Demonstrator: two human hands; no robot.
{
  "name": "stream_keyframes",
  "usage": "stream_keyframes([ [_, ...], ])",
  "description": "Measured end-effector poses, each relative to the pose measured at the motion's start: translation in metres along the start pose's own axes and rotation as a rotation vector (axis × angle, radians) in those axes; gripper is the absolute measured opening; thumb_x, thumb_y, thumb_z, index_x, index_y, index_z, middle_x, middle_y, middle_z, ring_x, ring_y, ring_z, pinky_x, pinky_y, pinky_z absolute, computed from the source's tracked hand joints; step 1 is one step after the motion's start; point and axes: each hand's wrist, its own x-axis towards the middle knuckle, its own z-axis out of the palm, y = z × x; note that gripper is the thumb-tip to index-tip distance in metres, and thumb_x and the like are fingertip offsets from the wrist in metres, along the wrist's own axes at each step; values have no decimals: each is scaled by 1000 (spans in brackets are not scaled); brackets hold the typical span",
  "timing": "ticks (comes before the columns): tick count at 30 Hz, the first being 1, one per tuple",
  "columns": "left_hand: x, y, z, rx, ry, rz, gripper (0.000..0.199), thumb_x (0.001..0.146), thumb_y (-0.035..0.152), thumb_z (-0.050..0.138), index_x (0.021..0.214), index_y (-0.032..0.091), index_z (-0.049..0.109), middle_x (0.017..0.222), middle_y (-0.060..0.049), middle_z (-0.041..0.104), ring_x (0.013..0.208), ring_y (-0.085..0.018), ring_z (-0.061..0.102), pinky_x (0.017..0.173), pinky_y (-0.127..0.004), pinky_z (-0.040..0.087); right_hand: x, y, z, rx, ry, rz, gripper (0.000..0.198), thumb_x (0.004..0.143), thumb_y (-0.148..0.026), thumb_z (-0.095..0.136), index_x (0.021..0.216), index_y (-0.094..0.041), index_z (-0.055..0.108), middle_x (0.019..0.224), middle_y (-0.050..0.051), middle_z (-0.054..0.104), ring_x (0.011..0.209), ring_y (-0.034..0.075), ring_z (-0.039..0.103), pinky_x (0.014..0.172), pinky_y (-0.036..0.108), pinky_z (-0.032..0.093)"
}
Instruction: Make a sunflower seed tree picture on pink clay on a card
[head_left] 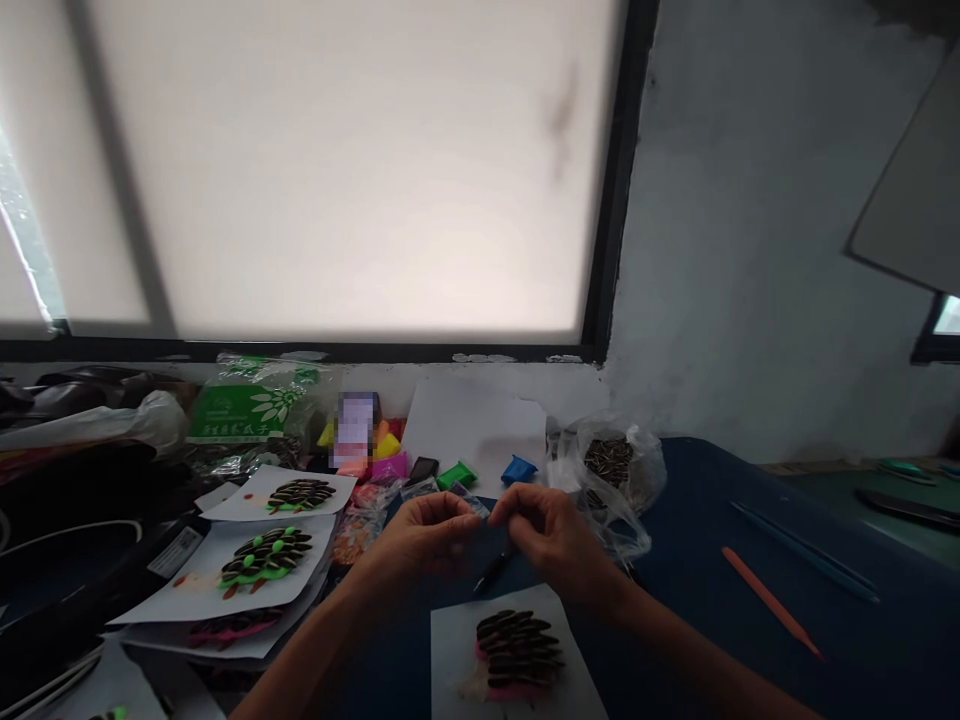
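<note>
Clay packet (474,503), small and clear, is pinched between the fingers of left hand (424,535) and right hand (551,535); opening seems underway, calling for a careful tear above the seed picture (517,650).

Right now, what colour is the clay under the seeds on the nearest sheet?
Pink clay, under dark striped seeds, in the head view.

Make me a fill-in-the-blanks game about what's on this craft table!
1. The left hand and right hand meet above a sheet of paper bearing a seed hedgehog on ____ clay.
2. The clear plastic bag beyond the right hand holds sunflower ____.
3. The orange stick lies on the ____ table.
4. The hedgehog on the left paper pile sits on ____ clay.

Missing words: pink; seeds; blue; green
</note>
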Motion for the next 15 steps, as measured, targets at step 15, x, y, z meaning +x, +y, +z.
stream_keyframes([
  [15,0,2,7,265,-71,45,68,61,84,72,56,19,57,40,4,51,34,-9,47,38,-21,28,-1,0,7,-188,83,-146,11,86,-19,67,87,-19,79,81,3,61,65,15,55,57,27,44],
])
